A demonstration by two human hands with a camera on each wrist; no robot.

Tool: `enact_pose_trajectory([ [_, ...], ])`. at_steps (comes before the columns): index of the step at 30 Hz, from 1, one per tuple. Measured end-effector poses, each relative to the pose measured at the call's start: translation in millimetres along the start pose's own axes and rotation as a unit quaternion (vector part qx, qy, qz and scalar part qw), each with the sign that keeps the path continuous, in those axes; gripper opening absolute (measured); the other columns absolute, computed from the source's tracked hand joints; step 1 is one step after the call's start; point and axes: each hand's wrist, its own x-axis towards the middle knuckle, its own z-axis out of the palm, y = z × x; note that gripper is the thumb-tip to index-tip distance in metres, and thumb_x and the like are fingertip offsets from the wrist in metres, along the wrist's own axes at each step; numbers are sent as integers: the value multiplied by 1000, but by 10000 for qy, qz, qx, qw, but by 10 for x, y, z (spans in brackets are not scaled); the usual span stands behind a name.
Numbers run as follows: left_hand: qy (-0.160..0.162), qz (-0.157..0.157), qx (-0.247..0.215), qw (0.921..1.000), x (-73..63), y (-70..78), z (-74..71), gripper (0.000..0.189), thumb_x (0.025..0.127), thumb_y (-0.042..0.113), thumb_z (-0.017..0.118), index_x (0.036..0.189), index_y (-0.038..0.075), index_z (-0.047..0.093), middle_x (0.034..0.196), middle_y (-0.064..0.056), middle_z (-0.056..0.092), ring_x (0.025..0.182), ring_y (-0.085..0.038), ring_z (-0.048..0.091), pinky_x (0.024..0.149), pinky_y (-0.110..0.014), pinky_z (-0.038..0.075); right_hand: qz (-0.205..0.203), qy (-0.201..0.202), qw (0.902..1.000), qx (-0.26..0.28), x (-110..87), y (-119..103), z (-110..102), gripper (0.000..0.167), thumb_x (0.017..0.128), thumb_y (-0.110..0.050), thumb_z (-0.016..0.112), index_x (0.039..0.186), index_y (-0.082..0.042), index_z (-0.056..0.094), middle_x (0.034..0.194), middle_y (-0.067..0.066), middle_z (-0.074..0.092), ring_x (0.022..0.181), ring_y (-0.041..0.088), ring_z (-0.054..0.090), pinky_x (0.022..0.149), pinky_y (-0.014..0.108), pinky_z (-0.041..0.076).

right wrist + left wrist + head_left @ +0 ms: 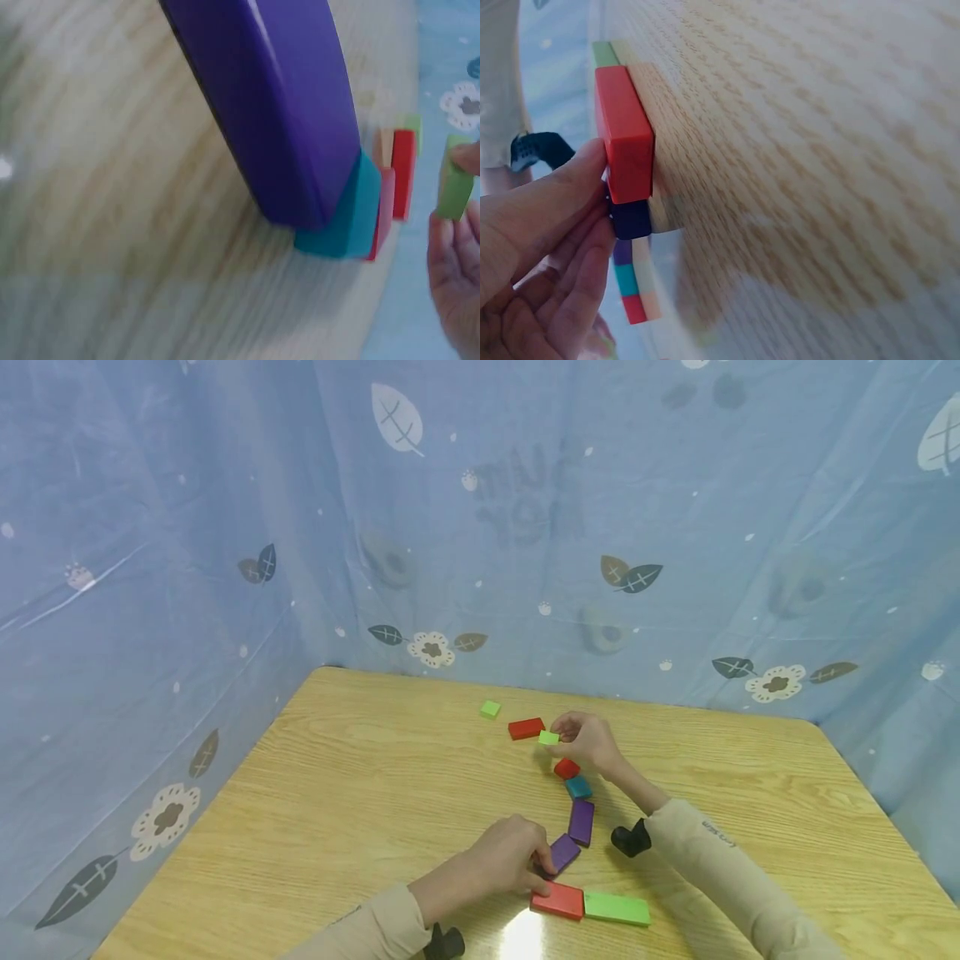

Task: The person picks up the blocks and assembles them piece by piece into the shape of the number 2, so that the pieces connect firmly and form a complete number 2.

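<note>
My right hand (591, 745) pinches a small light green block (549, 737) between thumb and fingers. In the right wrist view this green block (454, 180) is held up off the table. Below the hand, a red block (567, 768), a teal block (578, 787) and two purple blocks (581, 822) form a curved row. My left hand (504, 860) reaches over the near end of that row. Its thumb rests on a long red block (562, 902), also clear in the left wrist view (630, 135), while its fingers touch the nearer purple block (564, 853).
A long green block (617, 908) lies end to end with the near red block. Farther back are another red block (527, 728) and a small green block (490, 709). Blue patterned curtain (480, 527) hangs behind and left of the wooden table (360, 760).
</note>
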Motion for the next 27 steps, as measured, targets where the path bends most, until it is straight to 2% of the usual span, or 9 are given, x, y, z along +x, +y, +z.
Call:
enact_pose_trajectory([
  [8,-25,76,-38,10000,-5,5,-3,18,68,26,86,82,18,78,71,14,61,61,7,48,56,-7,37,-209,-266,9984,-448,-30,10,96,33,72,-6,82,97,6,65,89,15,68,79,28,65,70,37,54],
  [15,-21,88,2,10000,-2,7,5,18,68,27,86,81,18,78,70,14,60,61,8,48,57,-7,37,-115,-349,9964,-764,-56,51,124,32,72,-9,83,96,2,65,89,11,69,79,25,65,69,36,54],
  [27,28,46,31,10000,-4,-3,-12,18,66,27,87,80,18,78,71,14,61,60,7,48,56,-7,37,-30,-676,9963,-538,-30,62,118,35,76,-9,79,105,5,64,95,16,71,82,28,66,69,36,52],
])
